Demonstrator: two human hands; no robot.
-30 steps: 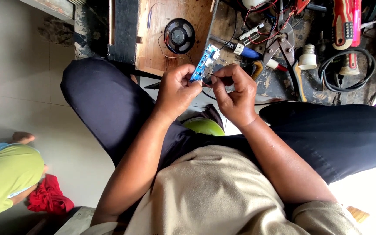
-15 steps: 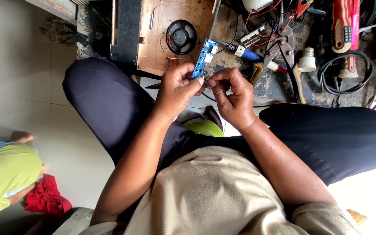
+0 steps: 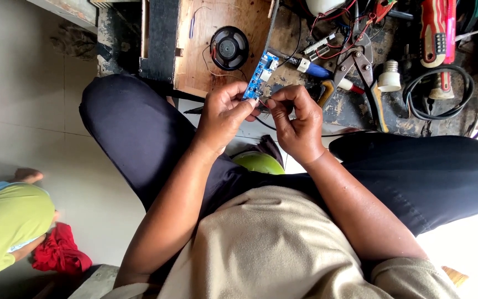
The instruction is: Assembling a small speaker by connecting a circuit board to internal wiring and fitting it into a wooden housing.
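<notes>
My left hand (image 3: pixel 223 113) pinches the lower end of a small blue circuit board (image 3: pixel 260 75), which stands tilted above my fingers. My right hand (image 3: pixel 297 122) is closed right beside it, its fingertips meeting the board's lower edge where thin wires hang. What the right fingers pinch is too small to tell. Both hands hover over my lap, above dark trousers and a green rounded object (image 3: pixel 258 162) between my knees.
A wooden board (image 3: pixel 217 22) with a round black speaker (image 3: pixel 229 48) lies ahead. Pliers (image 3: pixel 360 61), a white bulb socket (image 3: pixel 389 80), a red tool (image 3: pixel 434 33), black cable coils (image 3: pixel 438 94) and loose wires crowd the dirty bench. Another person's leg in green (image 3: pixel 6 221) and a red cloth (image 3: pixel 56 249) sit at left.
Both hands have stayed together on the blue board, with only small finger shifts; the view has drifted slightly.
</notes>
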